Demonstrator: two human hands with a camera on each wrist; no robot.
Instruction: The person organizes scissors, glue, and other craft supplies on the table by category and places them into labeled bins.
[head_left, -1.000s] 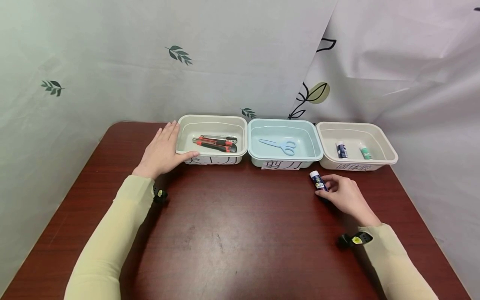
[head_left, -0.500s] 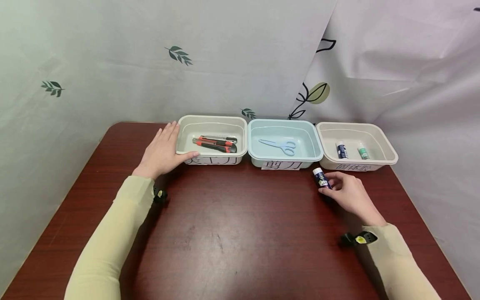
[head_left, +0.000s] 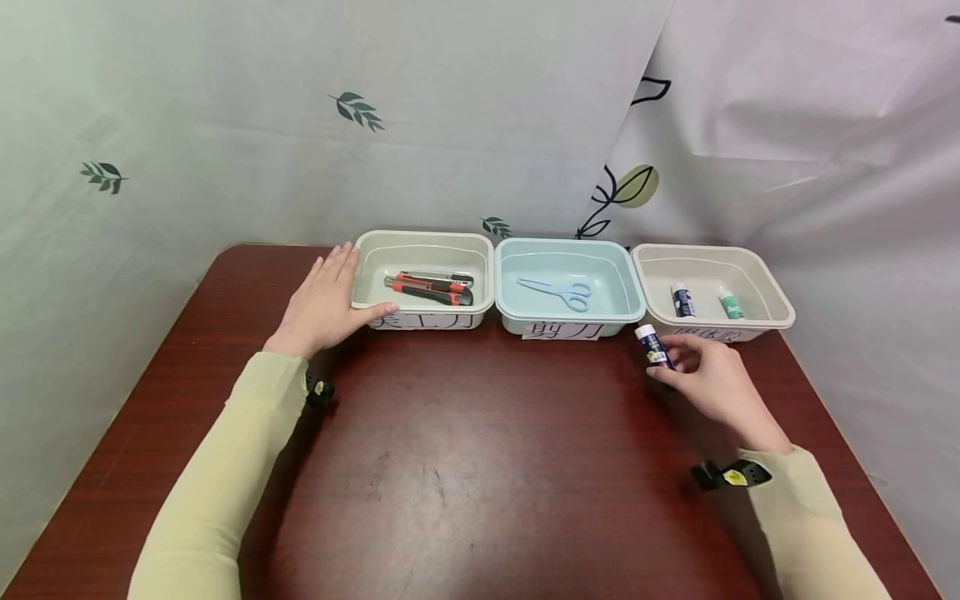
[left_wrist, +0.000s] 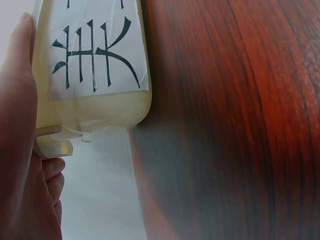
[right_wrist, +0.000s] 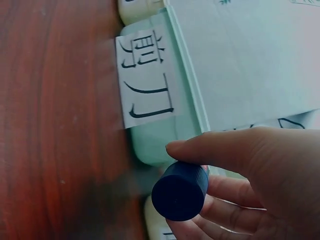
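My right hand (head_left: 716,383) pinches a dark blue glue stick (head_left: 654,346) with a white end, held tilted just in front of the right beige bin (head_left: 765,317). In the right wrist view the dark ribbed base of the glue stick (right_wrist: 179,192) faces the camera, between thumb and fingers. My left hand (head_left: 318,304) rests against the left side of the left beige bin (head_left: 420,237), fingers straight along its rim and thumb at the front corner. That bin holds several red-and-black utility knives (head_left: 431,288). Light blue scissors (head_left: 558,292) lie in the middle blue bin (head_left: 525,316).
Inside the right bin lie a dark blue glue stick (head_left: 683,300) and a green one (head_left: 731,305). The three bins stand side by side along the back of the dark red table (head_left: 450,467), with handwritten paper labels in front. A pale curtain (head_left: 262,125) hangs behind.
My right hand has moved to the right and slightly away from me with the glue stick, bringing it up to the right bin's front. My left hand has stayed put.
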